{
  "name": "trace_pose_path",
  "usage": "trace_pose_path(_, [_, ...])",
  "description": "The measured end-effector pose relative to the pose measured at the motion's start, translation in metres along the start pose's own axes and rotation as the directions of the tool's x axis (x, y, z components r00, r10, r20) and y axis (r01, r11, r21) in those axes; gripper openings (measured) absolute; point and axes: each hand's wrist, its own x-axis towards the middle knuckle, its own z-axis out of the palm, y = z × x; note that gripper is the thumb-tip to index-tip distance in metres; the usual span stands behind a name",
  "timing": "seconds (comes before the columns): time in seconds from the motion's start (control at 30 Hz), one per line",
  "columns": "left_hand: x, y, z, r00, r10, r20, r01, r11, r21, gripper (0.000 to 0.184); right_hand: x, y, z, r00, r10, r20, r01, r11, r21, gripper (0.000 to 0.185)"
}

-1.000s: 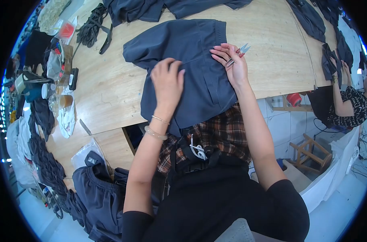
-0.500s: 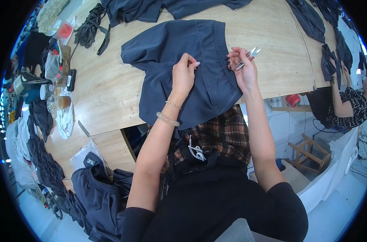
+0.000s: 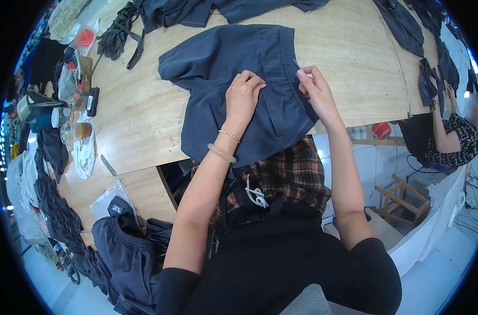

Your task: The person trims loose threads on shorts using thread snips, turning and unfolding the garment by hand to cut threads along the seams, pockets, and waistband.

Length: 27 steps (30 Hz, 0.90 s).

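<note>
1. Here lie the dark shorts (image 3: 234, 60), flat on the bench (image 3: 349, 63), right in front of the person.
2. Left hand (image 3: 242, 97) sits on top, grip bunched; whether it pinches cloth, I can't tell!
3. Right hand (image 3: 315, 92) is nearer the waistband (image 3: 287, 50), which runs near to far; the shorts spread leftward from this curled grip, its hold unclear.
4. And the scissors blades, showing half a second ago, are out of sight!

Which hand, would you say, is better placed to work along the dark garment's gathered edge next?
Probably the right hand: it's at the gathered edge; the left hand rests farther in.
</note>
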Motion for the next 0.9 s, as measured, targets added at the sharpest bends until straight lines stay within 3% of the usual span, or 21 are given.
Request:
trace_pose_path(0.1, [0.002, 0.0, -0.001, 0.999, 0.013, -0.032, -0.013, 1.0, -0.003, 0.009, 0.005, 0.007, 0.002, 0.995, -0.097, 0.014, 0.098, 0.995, -0.02, 0.03])
trace_pose_path(0.17, [0.001, 0.001, -0.003, 0.999, -0.009, -0.04, 0.008, 1.0, -0.023, 0.006, 0.005, 0.003, 0.005, 0.924, -0.381, 0.017, 0.364, 0.866, -0.342, 0.027])
trace_pose_path(0.2, [0.001, 0.002, -0.005, 1.0, -0.014, -0.018, 0.014, 1.0, -0.002, 0.005, 0.005, 0.003, 0.006, 0.925, -0.38, 0.018, 0.363, 0.867, -0.341, 0.027])
trace_pose_path(0.27, [0.002, 0.004, -0.006, 1.0, -0.02, 0.002, 0.02, 1.0, 0.018, 0.004, 0.008, 0.002, 0.008, 0.883, -0.463, 0.08, 0.436, 0.744, -0.505, 0.026])
trace_pose_path(0.37, [0.002, 0.006, -0.005, 0.999, -0.043, 0.011, 0.042, 0.999, 0.033, 0.002, 0.015, 0.002, 0.013, 0.85, -0.497, 0.177, 0.492, 0.624, -0.607, 0.025])
trace_pose_path(0.57, [0.004, 0.005, -0.004, 0.999, -0.049, 0.018, 0.048, 0.997, 0.055, 0.002, 0.019, -0.003, 0.026, 0.847, -0.471, 0.248, 0.5, 0.548, -0.671, 0.025])
trace_pose_path(0.8, [0.004, 0.005, -0.005, 0.998, -0.067, 0.02, 0.067, 0.997, 0.033, 0.001, 0.02, -0.004, 0.03, 0.847, -0.466, 0.256, 0.502, 0.543, -0.673, 0.026])
trace_pose_path(0.87, [0.004, 0.006, -0.006, 0.997, -0.079, 0.011, 0.079, 0.997, 0.016, 0.001, 0.02, -0.004, 0.027, 0.875, -0.439, 0.207, 0.46, 0.617, -0.638, 0.025])
trace_pose_path(0.9, [0.003, 0.007, -0.007, 0.988, -0.153, 0.029, 0.153, 0.988, -0.028, 0.006, 0.02, -0.002, 0.025, 0.874, -0.439, 0.208, 0.461, 0.616, -0.638, 0.025])
